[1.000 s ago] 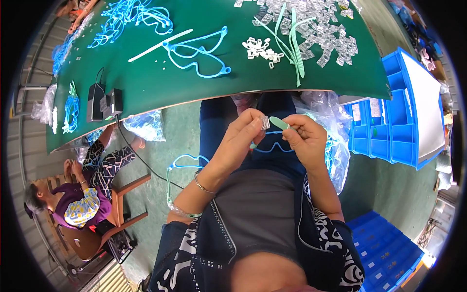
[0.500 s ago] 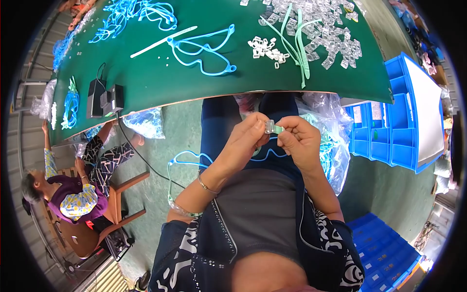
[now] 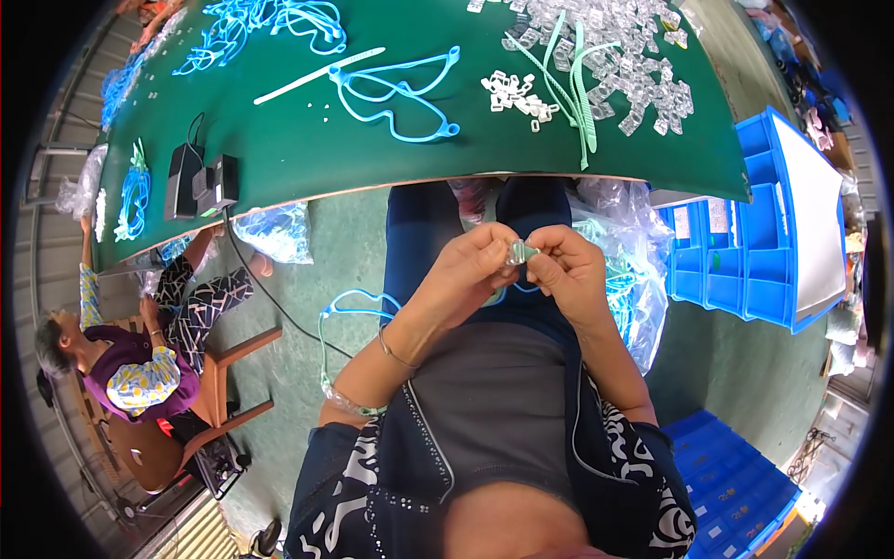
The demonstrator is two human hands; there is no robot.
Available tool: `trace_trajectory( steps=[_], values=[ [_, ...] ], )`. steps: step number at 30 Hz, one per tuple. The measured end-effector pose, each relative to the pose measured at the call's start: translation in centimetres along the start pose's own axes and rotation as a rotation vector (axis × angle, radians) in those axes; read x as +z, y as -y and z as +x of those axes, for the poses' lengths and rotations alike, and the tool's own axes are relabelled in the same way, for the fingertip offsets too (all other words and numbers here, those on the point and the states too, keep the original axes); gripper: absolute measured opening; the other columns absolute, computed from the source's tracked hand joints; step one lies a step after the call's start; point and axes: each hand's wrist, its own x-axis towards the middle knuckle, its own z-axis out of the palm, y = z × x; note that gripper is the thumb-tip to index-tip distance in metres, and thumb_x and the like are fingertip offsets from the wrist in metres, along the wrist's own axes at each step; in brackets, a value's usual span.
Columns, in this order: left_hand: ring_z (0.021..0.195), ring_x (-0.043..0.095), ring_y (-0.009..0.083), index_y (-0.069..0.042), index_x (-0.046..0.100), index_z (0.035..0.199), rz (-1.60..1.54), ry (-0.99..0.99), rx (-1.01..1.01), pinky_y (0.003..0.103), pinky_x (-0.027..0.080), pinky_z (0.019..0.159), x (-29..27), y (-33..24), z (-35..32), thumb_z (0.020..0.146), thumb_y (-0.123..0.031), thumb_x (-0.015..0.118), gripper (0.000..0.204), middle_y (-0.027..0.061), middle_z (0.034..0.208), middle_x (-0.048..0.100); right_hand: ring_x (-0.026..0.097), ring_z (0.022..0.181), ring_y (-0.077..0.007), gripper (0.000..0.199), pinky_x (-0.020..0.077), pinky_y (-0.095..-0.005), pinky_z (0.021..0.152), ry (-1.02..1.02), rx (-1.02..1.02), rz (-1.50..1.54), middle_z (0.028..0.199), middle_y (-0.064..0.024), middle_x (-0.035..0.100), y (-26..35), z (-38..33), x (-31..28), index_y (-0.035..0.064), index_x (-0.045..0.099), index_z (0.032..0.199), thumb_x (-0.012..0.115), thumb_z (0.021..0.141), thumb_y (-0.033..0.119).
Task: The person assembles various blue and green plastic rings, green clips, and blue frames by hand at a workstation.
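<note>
My left hand (image 3: 468, 270) and my right hand (image 3: 570, 267) meet over my lap, just below the edge of the green table (image 3: 307, 158). Between their fingertips they pinch a small clear plastic piece (image 3: 518, 252) with a pale green strip end pressed into it. Both hands grip it together. On the table lie a blue glasses frame (image 3: 396, 88), pale green strips (image 3: 575, 65), small white clips (image 3: 515, 93) and a heap of clear plastic pieces (image 3: 624, 47).
A blue bin rack (image 3: 745, 233) stands at my right, with blue crates (image 3: 736, 484) on the floor. Plastic bags of blue frames (image 3: 624, 270) hang under the table. A black box with a cable (image 3: 203, 182) sits at table left. A seated person (image 3: 130, 359) works at lower left.
The pale green strip that stuck out between my hands has been drawn in; my fingertips have closed together on the small clear piece, and both hands sit slightly lower.
</note>
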Motion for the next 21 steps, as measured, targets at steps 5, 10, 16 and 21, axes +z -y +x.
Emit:
trace_trajectory(
  steps=[5, 10, 16, 21],
  values=[
    [0.063, 0.040, 0.0042, -0.001, 0.055, 0.091, 0.558, -0.139, 0.069, 0.019, 0.033, 0.055, -0.3, -0.5, -0.2, 0.091, -0.021, 0.054, 0.020, -0.0026, 0.072, 0.048, 0.054, 0.070, -0.0080, 0.013, 0.0435, -0.0207, 0.059, -0.031, -0.172, -0.287, 0.086, -0.0036, 0.055, 0.8, 0.5, 0.2, -0.0004, 0.056, 0.095, 0.061, 0.083, 0.003],
    [0.062, 0.046, 0.0054, 0.001, 0.055, 0.090, 0.952, -0.169, 0.269, 0.020, 0.038, 0.055, 0.0, -0.6, -0.3, 0.089, -0.015, 0.057, 0.016, 0.0005, 0.071, 0.053, 0.053, 0.075, -0.0120, 0.009, 0.0424, -0.0242, 0.060, -0.085, -0.369, -0.782, 0.098, -0.0074, 0.048, 0.6, 0.5, 0.3, -0.0012, 0.058, 0.086, 0.063, 0.078, -0.001],
    [0.062, 0.051, 0.0078, 0.001, 0.055, 0.093, 1.063, -0.103, 0.272, 0.023, 0.042, 0.056, -0.1, -1.3, -0.2, 0.087, -0.014, 0.057, 0.016, 0.0049, 0.070, 0.056, 0.048, 0.078, -0.0106, 0.010, 0.0387, -0.0210, 0.068, -0.009, -0.247, -0.111, 0.104, -0.0077, 0.045, -0.9, -0.1, -0.8, 0.0002, 0.058, 0.085, 0.059, 0.085, 0.011],
    [0.073, 0.054, 0.0078, 0.000, 0.054, 0.099, 1.062, -0.010, 0.123, 0.021, 0.044, 0.065, 0.3, -2.2, -0.4, 0.089, -0.008, 0.053, 0.012, 0.0030, 0.084, 0.058, 0.048, 0.077, -0.0088, 0.014, 0.0396, -0.0211, 0.068, 0.044, -0.107, -0.029, 0.103, -0.0073, 0.046, -1.1, 0.5, -1.5, 0.0004, 0.058, 0.088, 0.062, 0.084, 0.014]
  ],
)
